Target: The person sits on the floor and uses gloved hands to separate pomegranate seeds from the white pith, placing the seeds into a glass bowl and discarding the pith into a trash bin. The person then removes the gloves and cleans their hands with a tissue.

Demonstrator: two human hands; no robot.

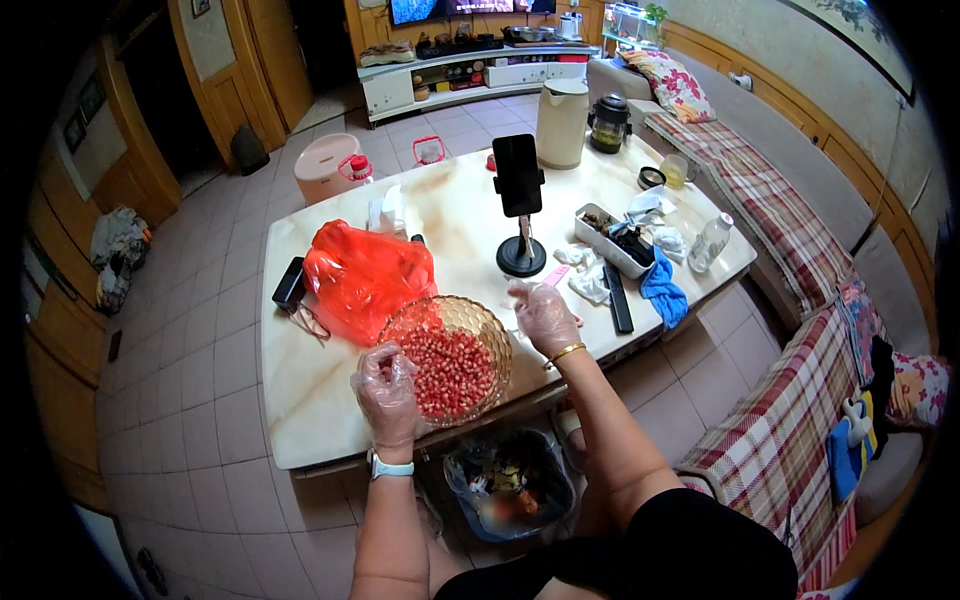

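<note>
My left hand (385,390), in a clear plastic glove, is curled at the left rim of an amber glass bowl (491,322). Something small and dark red (386,367) shows between its fingers, mostly hidden by them. Loose pomegranate seeds (454,375) fill much of the bowl. To the right of the bowl is my right hand (547,319), gloved too, over the marble-look table (322,420). Its fingers point away and left, blurred, and I cannot make out anything in them. Just beyond it lies a pink utensil (556,275), partly hidden.
A red plastic bag (367,274) touches the bowl's far left side. Ahead stands a phone on a stand (519,180). Rightward lie a white box (611,244), a black remote (619,298), a blue cloth (663,289) and a glass bottle (710,244). A lined bin (510,487) sits below the table edge.
</note>
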